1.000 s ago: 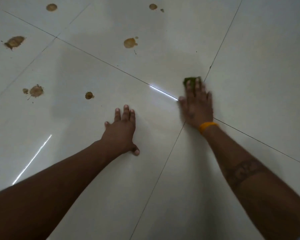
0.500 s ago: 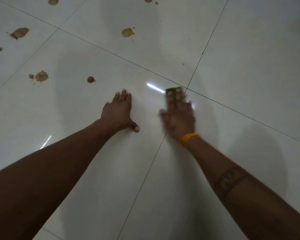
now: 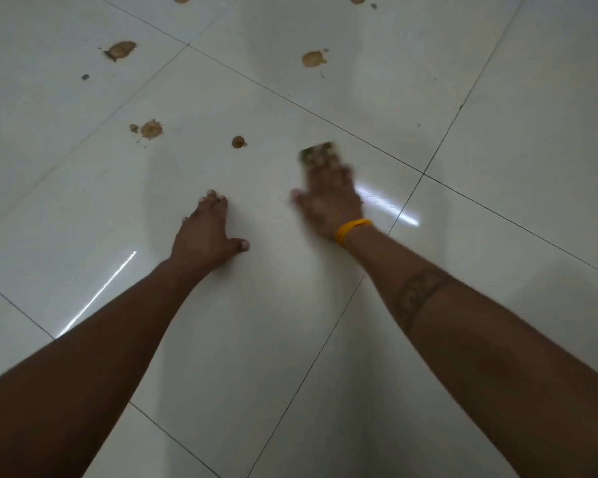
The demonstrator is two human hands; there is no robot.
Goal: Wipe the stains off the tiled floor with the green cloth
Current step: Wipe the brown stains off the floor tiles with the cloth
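White tiled floor [image 3: 497,115]: right hand [image 3: 328,198] presses green cloth [image 3: 316,151] flat-fingered; left hand [image 3: 204,236] rests open nearby.

Place: an indoor room, of a kind that cannot be told; only floor is in view.
Floor: large glossy white tiles [image 3: 497,98] with thin dark grout lines [image 3: 342,132].
Light: streaks of glare [image 3: 387,205] just right of the right hand's fingers, dim otherwise.
Dirt: brown splash stains [image 3: 151,130] beyond the left hand's fingers, more farther off.
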